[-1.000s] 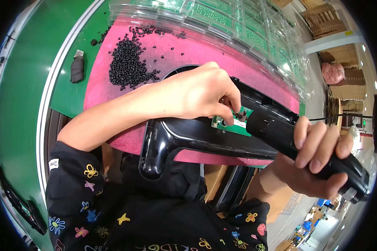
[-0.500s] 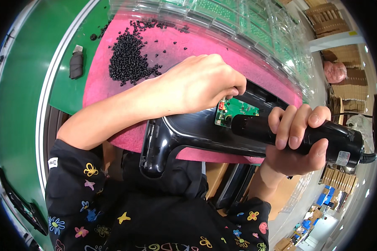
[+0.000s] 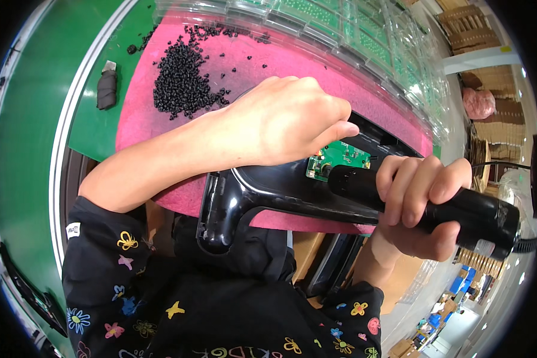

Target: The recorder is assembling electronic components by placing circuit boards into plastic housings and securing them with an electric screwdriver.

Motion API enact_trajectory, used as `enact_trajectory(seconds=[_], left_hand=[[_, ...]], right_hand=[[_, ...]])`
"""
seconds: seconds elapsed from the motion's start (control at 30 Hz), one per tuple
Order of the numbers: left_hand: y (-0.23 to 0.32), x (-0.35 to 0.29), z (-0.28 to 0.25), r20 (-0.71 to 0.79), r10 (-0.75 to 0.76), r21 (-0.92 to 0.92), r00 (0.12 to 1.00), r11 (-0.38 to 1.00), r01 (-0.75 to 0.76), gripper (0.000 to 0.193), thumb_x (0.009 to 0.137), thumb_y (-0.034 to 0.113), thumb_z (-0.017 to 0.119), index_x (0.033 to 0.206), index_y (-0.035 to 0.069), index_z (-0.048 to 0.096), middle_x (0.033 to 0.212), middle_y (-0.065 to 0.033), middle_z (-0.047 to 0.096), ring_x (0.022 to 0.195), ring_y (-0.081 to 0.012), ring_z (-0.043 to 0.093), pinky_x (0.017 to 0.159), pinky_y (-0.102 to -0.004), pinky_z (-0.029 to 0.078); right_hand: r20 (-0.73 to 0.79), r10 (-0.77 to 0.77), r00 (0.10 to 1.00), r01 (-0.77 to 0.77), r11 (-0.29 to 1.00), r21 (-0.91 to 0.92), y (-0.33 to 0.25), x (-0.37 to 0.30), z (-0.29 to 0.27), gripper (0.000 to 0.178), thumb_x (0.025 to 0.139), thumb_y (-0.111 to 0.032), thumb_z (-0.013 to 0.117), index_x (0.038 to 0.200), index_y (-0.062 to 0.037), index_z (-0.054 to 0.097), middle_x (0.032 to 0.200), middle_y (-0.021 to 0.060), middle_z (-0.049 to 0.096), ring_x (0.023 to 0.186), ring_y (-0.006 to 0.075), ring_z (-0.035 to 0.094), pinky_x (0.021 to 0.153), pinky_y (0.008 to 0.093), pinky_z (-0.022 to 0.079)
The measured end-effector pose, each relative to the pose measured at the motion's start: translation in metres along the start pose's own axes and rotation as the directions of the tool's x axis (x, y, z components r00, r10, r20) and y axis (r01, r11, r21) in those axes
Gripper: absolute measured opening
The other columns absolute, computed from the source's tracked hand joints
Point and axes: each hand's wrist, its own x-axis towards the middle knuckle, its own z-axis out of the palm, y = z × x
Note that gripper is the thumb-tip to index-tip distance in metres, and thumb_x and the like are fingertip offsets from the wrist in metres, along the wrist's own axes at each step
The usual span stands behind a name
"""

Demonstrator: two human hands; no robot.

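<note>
My right hand (image 3: 420, 194) wraps around a black electric screwdriver (image 3: 477, 216), whose front end points left over a green circuit board (image 3: 347, 156). The board lies in a glossy black plastic housing (image 3: 274, 186) with a rounded arm toward me. Above the board's far edge, my left hand (image 3: 298, 119) is closed, thumb against curled fingers. What it pinches, if anything, is hidden. The screwdriver's tip is hard to make out against the board's near left corner. Left of my left wrist, a heap of small black screws (image 3: 182, 86) lies on the pink mat (image 3: 138, 119).
Clear plastic compartment trays (image 3: 352, 36) line the mat's far side. A small dark wrapped tool (image 3: 107, 89) lies on the green tabletop (image 3: 92, 128) at left. A cord leaves the screwdriver's rear. Stacked cardboard (image 3: 498, 119) and a pink bag (image 3: 478, 102) stand beyond, at right.
The screwdriver's rear end has dropped, and my right hand has shifted slightly left and down with it. My left thumb has moved a little right, uncovering more of the board's far edge.
</note>
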Motion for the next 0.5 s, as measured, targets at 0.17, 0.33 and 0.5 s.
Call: enact_trajectory(seconds=[0.17,0.33,0.5], left_hand=[[0.003,0.002,0.003,-0.004,-0.024,0.023,1.0,0.999,0.024,0.028,0.095,0.025,0.058,0.081,0.001,0.057,0.062,-0.0187,0.057,0.064,-0.0405,0.059,0.057,-0.0473,0.044],[0.0,-0.001,0.003,-0.065,0.011,-0.036,0.998,0.999,-0.013,0.019,0.091,0.02,0.063,0.089,0.002,0.056,0.069,-0.0158,0.06,0.065,-0.0389,0.059,0.057,-0.045,0.044],[0.002,0.0,-0.002,0.022,0.033,-0.031,0.999,0.999,-0.032,0.018,0.085,0.016,0.068,0.09,0.003,0.056,0.077,-0.0131,0.062,0.069,-0.0367,0.061,0.059,-0.0428,0.046]], right_hand=[[0.127,0.01,0.992,-0.012,1.0,0.021,0.008,0.01,0.004,0.042,0.083,-0.034,0.077,0.097,-0.0089,0.047,0.066,-0.001,0.052,0.05,0.0112,0.048,0.055,0.0281,0.037],[0.087,0.039,0.995,-0.035,0.998,-0.045,0.011,0.012,0.012,0.039,0.085,-0.035,0.074,0.097,-0.0087,0.048,0.064,-0.0031,0.051,0.047,0.0083,0.046,0.052,0.0247,0.036],[0.09,0.017,0.996,-0.012,0.998,-0.059,0.011,0.012,0.009,0.039,0.085,-0.036,0.073,0.098,-0.0085,0.048,0.063,-0.0032,0.051,0.046,0.0082,0.046,0.052,0.025,0.035]])
